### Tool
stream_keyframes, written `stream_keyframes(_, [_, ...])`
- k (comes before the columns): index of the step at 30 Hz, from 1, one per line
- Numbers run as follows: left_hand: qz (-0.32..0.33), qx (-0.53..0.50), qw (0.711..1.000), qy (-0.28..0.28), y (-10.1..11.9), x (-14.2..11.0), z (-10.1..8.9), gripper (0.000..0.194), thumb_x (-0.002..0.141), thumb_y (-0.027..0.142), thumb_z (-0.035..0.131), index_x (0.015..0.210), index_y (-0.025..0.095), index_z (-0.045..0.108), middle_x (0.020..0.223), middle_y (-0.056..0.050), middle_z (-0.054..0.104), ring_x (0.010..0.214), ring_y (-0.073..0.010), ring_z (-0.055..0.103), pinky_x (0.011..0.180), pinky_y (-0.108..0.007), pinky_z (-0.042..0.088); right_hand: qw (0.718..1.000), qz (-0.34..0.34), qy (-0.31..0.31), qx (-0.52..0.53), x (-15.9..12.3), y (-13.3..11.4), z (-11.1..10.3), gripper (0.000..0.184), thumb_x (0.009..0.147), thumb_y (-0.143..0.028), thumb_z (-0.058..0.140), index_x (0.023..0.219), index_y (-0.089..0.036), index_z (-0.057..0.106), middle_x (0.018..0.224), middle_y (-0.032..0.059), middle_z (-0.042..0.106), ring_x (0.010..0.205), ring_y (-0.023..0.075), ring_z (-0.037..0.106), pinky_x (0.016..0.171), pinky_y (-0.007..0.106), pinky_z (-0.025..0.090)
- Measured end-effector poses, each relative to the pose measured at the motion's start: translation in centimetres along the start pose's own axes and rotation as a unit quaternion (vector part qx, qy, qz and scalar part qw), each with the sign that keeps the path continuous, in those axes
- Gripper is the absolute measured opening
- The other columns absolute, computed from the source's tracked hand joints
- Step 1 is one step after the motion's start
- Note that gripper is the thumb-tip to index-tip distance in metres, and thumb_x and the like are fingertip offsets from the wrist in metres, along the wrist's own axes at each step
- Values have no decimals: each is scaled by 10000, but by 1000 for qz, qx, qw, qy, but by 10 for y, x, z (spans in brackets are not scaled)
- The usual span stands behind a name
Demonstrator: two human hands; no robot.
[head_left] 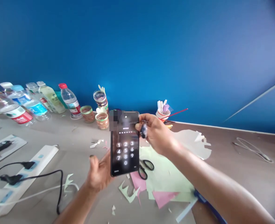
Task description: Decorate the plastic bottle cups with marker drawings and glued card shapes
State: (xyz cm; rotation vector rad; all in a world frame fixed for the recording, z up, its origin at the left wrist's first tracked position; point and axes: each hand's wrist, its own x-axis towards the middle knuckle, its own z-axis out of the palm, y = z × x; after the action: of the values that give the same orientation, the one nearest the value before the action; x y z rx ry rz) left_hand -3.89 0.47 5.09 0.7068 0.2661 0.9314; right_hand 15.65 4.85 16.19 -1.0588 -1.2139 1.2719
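Observation:
A black smartphone [125,155] stands upright in the middle, its lit screen showing a number keypad and a row of dots. My left hand [100,174] supports it from behind at the lower left, thumb raised away from the screen. At the upper right edge, my right hand [157,132] grips the phone between thumb and index finger. A small dark, blurred item [144,130] shows against the right fingers; its kind cannot be made out. Black-handled scissors [148,165] lie just behind the phone, on pale green paper [167,174], their blades hidden.
Several plastic bottles [70,104] and decorated jars [102,120] line the blue wall at left. A power strip [27,177] with plugged cables lies at left. Pink paper [164,197] and cut scraps lie in front. A filled cup [163,115] and a white cable [254,149] are right.

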Motion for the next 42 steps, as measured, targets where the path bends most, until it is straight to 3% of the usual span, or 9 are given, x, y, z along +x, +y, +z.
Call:
stream_keyframes(3, [-53, -29, 996, -65, -5, -1, 1, 964, 678, 869, 505, 1357, 186, 554, 1446, -206, 524, 1291, -460, 505, 1008, -632, 414, 999, 8, 28, -20, 2, 16, 13, 149, 664, -213, 602, 803, -205, 551, 642, -55, 550, 556, 100, 499, 522, 244, 414])
stream_keyframes(6, [-61, -51, 994, -79, -8, 3, 0, 912, 726, 808, 538, 1337, 132, 563, 1329, -235, 615, 1132, -392, 638, 872, -517, 539, 999, -2, 16, -42, 3, 22, 15, 147, 692, -215, 568, 837, -200, 553, 682, -40, 579, 600, 115, 539, 564, 258, 448])
stream_keyframes(10, [-33, -56, 996, -53, -10, 4, 4, 791, 767, 732, 574, 1239, 101, 633, 1153, -193, 713, 979, -298, 710, 761, -348, 570, 981, -128, 50, -138, -21, 27, 9, 116, 842, -276, 529, 940, -217, 549, 845, 18, 664, 780, 158, 636, 696, 303, 506])
stream_keyframes(12, [-17, -51, 998, -35, -11, 3, 5, 778, 778, 734, 556, 1228, 106, 639, 1139, -187, 719, 972, -293, 711, 764, -352, 571, 958, -193, 80, -196, -44, 36, 5, 120, 905, -260, 504, 1016, -235, 542, 1011, 67, 697, 960, 198, 663, 773, 336, 527])
stream_keyframes(15, [-5, -45, 999, -5, -13, 2, 4, 791, 787, 761, 503, 1219, 112, 637, 1120, -182, 722, 953, -293, 713, 753, -363, 577, 884, -323, 94, -324, -81, 57, -1, 309, 889, -132, 506, 1168, -265, 520, 1152, 107, 691, 1075, 246, 648, 852, 423, 534])
stream_keyframes(19, [1, -41, 999, 14, -14, 5, 1, 796, 795, 771, 479, 1200, 104, 634, 1095, -173, 718, 909, -264, 711, 732, -344, 582, 797, -446, 26, -405, -113, 81, -6, 415, 810, -75, 537, 1182, -258, 516, 1170, 124, 711, 994, 280, 636, 796, 459, 533])
stream_keyframes(27, [-7, -31, 999, 15, -14, 5, 8, 837, 769, 805, 456, 1155, 92, 665, 1074, -153, 694, 903, -246, 673, 786, -362, 545, 750, -444, -30, -490, -115, 91, 1, 282, 825, -120, 567, 1091, -214, 566, 1175, 102, 731, 938, 267, 619, 768, 408, 500])
stream_keyframes(38, [18, -35, 999, -11, -11, 4, 6, 814, 767, 779, 506, 1203, 107, 654, 1077, -167, 725, 909, -265, 706, 714, -322, 569, 756, -483, -14, -442, -121, 77, -14, 383, 781, -89, 567, 1151, -184, 532, 1188, 142, 722, 950, 273, 568, 813, 452, 460])
stream_keyframes(42, [19, -45, 999, -4, -10, 5, 6, 831, 772, 784, 495, 1193, 87, 656, 1078, -175, 725, 905, -272, 709, 757, -342, 560, 745, -478, -36, -464, -118, 82, -8, 289, 812, -95, 567, 1094, -158, 552, 1158, 137, 732, 958, 274, 550, 812, 432, 441])
